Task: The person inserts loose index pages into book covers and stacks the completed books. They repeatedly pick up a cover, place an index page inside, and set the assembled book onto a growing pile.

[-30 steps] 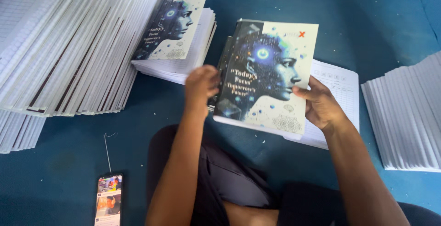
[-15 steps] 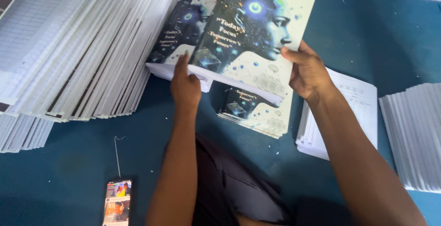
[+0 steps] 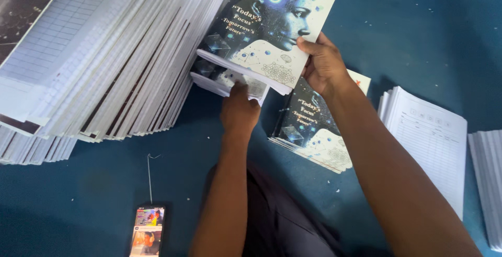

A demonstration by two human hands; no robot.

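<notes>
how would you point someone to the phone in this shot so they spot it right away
Start from the big slanting stack of white grid-ruled pages at upper left, then drop straight down across the blue floor to the bottom edge. There, just left of the person's left forearm, lies the phone. It is the only small lit screen with bright colours; everything else nearby is paper or book covers.

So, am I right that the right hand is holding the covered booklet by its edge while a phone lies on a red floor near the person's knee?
Not quite: in the head view the floor is blue, not red. The right hand does hold the covered booklet by its edge, and the phone lies there.
</notes>
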